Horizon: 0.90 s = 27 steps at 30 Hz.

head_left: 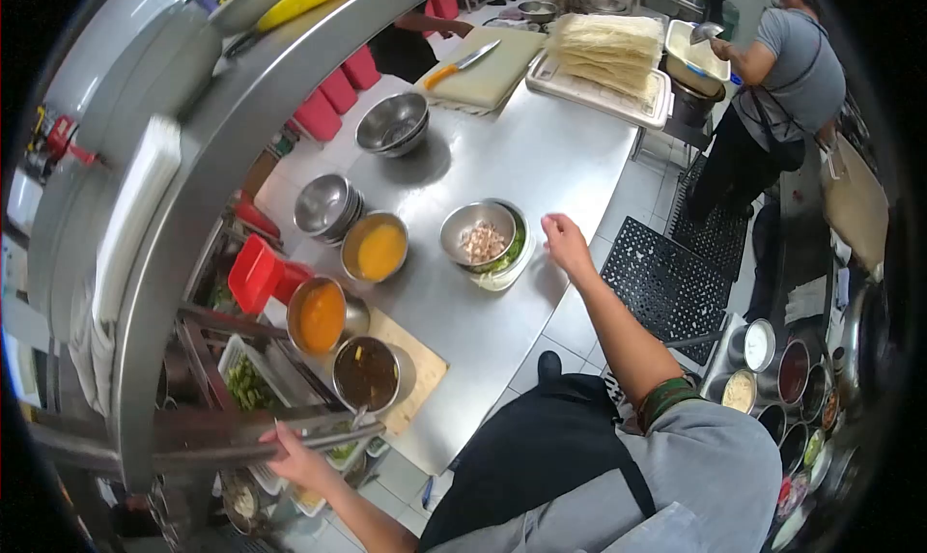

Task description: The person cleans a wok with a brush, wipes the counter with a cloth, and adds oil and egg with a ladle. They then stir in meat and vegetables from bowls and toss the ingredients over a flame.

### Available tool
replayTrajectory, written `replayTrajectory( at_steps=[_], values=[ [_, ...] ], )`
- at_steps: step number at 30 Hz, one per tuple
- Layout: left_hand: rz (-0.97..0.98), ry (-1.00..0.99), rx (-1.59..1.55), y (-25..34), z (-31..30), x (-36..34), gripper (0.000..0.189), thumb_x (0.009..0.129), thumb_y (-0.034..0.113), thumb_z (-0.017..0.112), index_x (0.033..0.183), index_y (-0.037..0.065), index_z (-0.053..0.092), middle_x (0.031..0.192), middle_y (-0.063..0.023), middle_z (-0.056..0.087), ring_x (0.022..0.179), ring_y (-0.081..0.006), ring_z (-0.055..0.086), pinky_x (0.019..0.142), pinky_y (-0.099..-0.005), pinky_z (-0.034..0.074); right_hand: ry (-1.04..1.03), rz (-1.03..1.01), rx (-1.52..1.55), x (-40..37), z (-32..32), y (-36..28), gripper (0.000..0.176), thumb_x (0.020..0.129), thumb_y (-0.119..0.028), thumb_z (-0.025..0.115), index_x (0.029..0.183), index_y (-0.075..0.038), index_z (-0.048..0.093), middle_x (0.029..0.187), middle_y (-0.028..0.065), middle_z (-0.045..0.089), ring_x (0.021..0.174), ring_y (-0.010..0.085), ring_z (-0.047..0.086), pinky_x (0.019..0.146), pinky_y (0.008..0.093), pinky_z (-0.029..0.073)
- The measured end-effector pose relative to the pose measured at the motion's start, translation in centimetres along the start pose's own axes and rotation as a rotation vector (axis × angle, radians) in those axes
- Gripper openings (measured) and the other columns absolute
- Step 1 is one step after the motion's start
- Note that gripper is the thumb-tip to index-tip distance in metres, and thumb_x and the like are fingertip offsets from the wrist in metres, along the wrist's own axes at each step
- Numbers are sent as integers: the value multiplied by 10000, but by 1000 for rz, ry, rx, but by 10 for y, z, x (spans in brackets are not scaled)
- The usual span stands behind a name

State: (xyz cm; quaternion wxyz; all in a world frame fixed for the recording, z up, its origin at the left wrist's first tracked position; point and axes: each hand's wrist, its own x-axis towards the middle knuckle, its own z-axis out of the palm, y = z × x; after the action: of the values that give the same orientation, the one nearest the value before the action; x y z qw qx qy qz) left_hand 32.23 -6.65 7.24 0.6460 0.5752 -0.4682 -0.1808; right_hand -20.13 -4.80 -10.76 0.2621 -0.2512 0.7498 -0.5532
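Right grip (568, 246) over the tabletop (483, 345) edge, fingers loosely curled; can't tell if anything is pinched inside. Small steel bowl (478, 234) of chopped pale-pink pieces just left of it, sitting over leafy greens (515, 249) on a white base (505, 280).

Left grip (294, 454) at the steel rail (208, 444), fingers overlapping it; can't tell whether clasped or just resting. Steel pot of dark liquid (367, 374), utensil handle sticking out, is above and right of left grip, near, partly on a wooden board (422, 368). Pot of orange sauce (322, 318) further above, then bowl of yellow liquid (377, 252), between the grips. Stacked steel bowls (328, 207) well left of right grip.

Further off, above right grip: orange-handled knife (462, 65) on a cutting board (497, 56), stacked pale sheets (603, 56), and a co-worker (797, 80) holding a ladle (706, 32) at a white tub (697, 58).
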Motion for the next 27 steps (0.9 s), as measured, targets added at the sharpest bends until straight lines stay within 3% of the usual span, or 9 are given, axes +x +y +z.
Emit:
replayTrajectory(
  at_steps=[4, 7, 8, 11, 12, 15, 23, 27],
  values=[
    [47, 63, -64, -5, 8, 1, 173, 956, 93, 667, 1002, -15, 540, 945, -70, 618, 747, -129, 555, 654, -268, 474, -39, -216, -363, -30, -2, -99, 621, 912, -481, 630, 1258, 32, 576, 1140, 250, 651, 1075, 354, 643, 903, 433, 517],
    [49, 102, -79, -1, 14, -2, 170, 949, 94, 673, 980, -13, 544, 912, -79, 616, 717, -131, 555, 631, -268, 472, -12, -237, -669, -15, 18, -101, 673, 847, -505, 706, 1201, 53, 575, 1117, 259, 648, 1064, 370, 642, 906, 451, 511],
    [50, 102, -78, -5, 13, -2, 173, 947, 96, 675, 978, -15, 545, 905, -82, 616, 712, -131, 556, 626, -269, 471, -8, -310, -722, -3, 24, -90, 541, 850, -383, 700, 1121, 64, 563, 1026, 275, 675, 944, 363, 691, 821, 450, 554],
    [71, 114, -103, -5, 14, -1, 182, 941, 95, 677, 985, -13, 537, 868, -82, 600, 708, -132, 555, 634, -270, 468, -143, -206, -608, 18, 27, -93, 374, 868, -283, 634, 1011, 55, 564, 905, 272, 681, 856, 388, 701, 787, 487, 558],
    [72, 98, -90, -6, 12, -2, 182, 940, 92, 676, 985, -11, 533, 863, -80, 595, 705, -132, 551, 639, -271, 470, -207, -153, -477, 11, 23, -110, 275, 887, -190, 580, 986, 66, 556, 767, 247, 675, 616, 367, 695, 625, 460, 580],
    [100, 69, -87, -2, 12, -2, 171, 943, 80, 662, 974, -4, 516, 836, -70, 574, 695, -133, 539, 654, -277, 471, -175, -201, -465, 11, 25, -128, 218, 899, -141, 555, 971, 65, 552, 767, 253, 673, 533, 330, 681, 522, 414, 569],
    [67, 125, -61, -2, 15, -4, 157, 945, 68, 651, 989, -9, 521, 814, -77, 576, 705, -137, 544, 655, -278, 470, -128, -179, -356, 22, 19, -144, 163, 902, -123, 551, 927, 25, 487, 785, 201, 643, 514, 279, 666, 465, 379, 542],
    [84, 145, -86, -14, 14, -3, 156, 951, 74, 647, 1008, -10, 528, 859, -89, 590, 719, -138, 549, 647, -272, 473, -206, -211, -127, 12, 10, -153, 179, 913, -139, 586, 905, -3, 469, 782, 144, 612, 503, 224, 618, 452, 350, 517]
  ],
)
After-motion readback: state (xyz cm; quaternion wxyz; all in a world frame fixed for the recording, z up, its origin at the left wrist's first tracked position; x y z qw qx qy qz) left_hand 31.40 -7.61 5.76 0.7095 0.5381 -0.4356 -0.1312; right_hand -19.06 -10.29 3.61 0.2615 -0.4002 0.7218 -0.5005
